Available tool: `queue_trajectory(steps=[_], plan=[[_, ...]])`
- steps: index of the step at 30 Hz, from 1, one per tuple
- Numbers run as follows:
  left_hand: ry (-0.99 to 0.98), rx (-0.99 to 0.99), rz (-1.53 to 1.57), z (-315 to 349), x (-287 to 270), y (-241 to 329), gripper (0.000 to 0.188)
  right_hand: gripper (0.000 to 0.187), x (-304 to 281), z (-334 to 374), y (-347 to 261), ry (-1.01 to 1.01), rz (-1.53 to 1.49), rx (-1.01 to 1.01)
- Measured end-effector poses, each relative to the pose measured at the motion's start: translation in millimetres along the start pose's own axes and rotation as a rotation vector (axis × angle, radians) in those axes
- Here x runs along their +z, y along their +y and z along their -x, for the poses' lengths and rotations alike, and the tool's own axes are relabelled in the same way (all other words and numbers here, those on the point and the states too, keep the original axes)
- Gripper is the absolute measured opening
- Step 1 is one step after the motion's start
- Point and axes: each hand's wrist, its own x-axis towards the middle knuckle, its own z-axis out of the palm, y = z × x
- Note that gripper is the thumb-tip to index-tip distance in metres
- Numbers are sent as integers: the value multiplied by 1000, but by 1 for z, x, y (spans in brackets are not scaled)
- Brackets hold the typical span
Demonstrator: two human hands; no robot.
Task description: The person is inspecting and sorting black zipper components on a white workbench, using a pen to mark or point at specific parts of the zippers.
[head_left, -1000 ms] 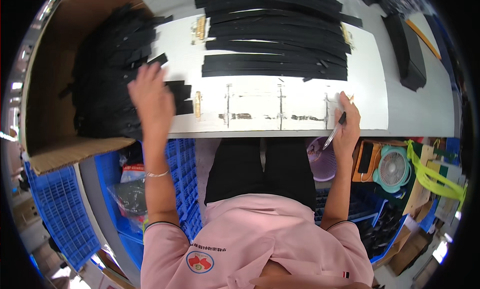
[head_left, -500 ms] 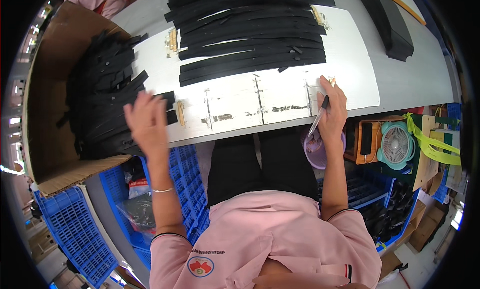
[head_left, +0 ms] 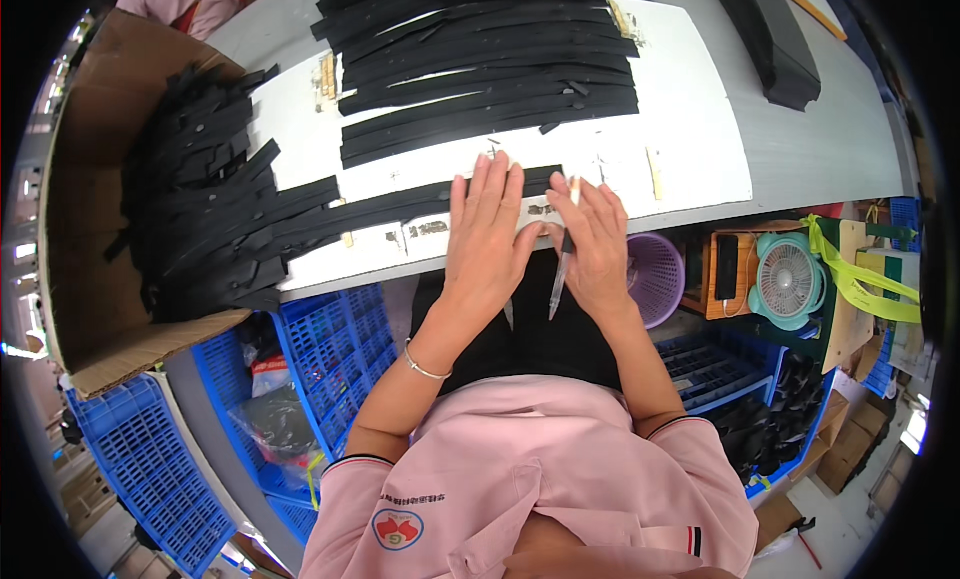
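Note:
A long black fabric strip [head_left: 395, 205] lies across the near part of the white board [head_left: 700, 129], its left end by the pile of strips. My left hand [head_left: 487, 239] rests flat on this strip, fingers stretched out. A pen [head_left: 559, 279] with a black grip and clear barrel sits in my right hand [head_left: 596, 249], pointing back toward me. The fingertips of that hand are at the strip's right end. Behind my hands, several black strips [head_left: 490, 89] lie side by side on the board. Dark marks [head_left: 430, 229] show on the board's near edge.
A cardboard box [head_left: 85, 179] on its side at the left holds a heap of black strips [head_left: 200, 199]. A black folded piece [head_left: 775, 54] lies at the far right. Below the table edge are a purple basket [head_left: 655, 274], a turquoise fan [head_left: 790, 279] and blue crates [head_left: 340, 344].
My left hand has moved right from the heap onto the board, and a strip now stretches across it. My right hand has moved left to the strip's end, still holding the pen.

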Motion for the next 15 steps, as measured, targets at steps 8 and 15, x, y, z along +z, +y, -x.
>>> queue_trajectory(steps=[8,15], plan=[[-6,-104,-90,32,-19,-14,72,44,-25,16,46,70,245,68],[15,-265,-222,60,-43,-36,71,44,-40,22,66,77,353,81]])
